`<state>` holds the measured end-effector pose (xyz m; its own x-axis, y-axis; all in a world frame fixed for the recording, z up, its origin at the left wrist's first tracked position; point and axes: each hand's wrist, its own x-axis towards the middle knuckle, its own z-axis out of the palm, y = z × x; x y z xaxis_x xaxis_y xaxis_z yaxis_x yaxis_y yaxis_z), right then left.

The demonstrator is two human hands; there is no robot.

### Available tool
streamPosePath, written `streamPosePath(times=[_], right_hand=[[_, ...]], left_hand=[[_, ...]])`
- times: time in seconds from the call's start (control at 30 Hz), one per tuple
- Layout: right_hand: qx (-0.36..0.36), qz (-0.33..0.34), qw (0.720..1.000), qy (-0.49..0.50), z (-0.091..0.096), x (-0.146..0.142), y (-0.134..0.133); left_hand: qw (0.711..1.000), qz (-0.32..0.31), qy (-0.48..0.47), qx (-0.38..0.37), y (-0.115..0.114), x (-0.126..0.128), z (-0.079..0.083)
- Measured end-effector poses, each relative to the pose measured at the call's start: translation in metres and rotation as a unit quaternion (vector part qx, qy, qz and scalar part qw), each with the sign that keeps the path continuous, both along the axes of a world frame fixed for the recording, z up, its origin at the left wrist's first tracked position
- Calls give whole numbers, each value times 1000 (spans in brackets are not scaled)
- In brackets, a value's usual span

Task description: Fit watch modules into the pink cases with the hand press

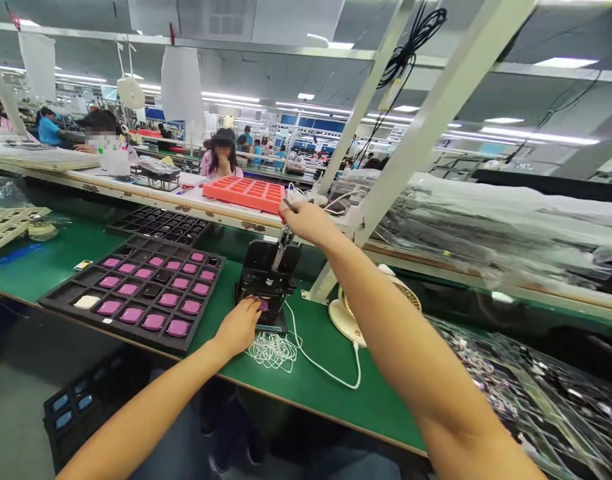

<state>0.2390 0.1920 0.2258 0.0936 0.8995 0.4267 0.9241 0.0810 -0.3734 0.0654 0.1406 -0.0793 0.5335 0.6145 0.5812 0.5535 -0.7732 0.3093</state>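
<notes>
A black hand press (270,273) stands on the green bench top. My right hand (309,221) is closed round the handle of its lever (282,248), which points up. My left hand (240,325) is low at the front of the press, fingers bent onto a small purple piece (264,305) at its base; the fingertips are partly hidden. To the left lies a black compartment tray (193,327) with several rounded purple pieces, a few black ones and one whitish piece (87,302).
A tangled white cord (273,351) lies before the press. Right of it stands a cream desk fan (343,320). An orange tray (243,193) rests on the shelf above. Clear trays of small parts (511,380) fill the right side. Co-workers sit beyond the shelf.
</notes>
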Motion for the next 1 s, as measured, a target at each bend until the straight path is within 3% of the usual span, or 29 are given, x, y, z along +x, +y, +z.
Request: streamPosePath(times=[0.17, 0.37, 0.57, 0.67, 0.83, 0.93, 1.0], right_hand=[[-19, 40, 995, 94, -19, -2, 4], [-36, 57, 986, 154, -15, 5, 12], [-9, 69, 982, 173, -16, 7, 17], [45, 74, 981, 175, -22, 6, 9], [276, 139, 948, 74, -40, 2, -14], [337, 142, 930, 50, -50, -1, -35], [352, 125, 927, 45, -63, -5, -54]], left_hand=[[999, 21, 38, 15, 7, 11, 0], [996, 54, 72, 20, 24, 39, 0], [996, 45, 68, 24, 18, 31, -3], [997, 44, 67, 18, 15, 25, -5], [998, 45, 51, 4, 4, 22, -4], [999, 44, 28, -3, -28, 4, -1], [999, 46, 3, -12, -59, -21, 0]])
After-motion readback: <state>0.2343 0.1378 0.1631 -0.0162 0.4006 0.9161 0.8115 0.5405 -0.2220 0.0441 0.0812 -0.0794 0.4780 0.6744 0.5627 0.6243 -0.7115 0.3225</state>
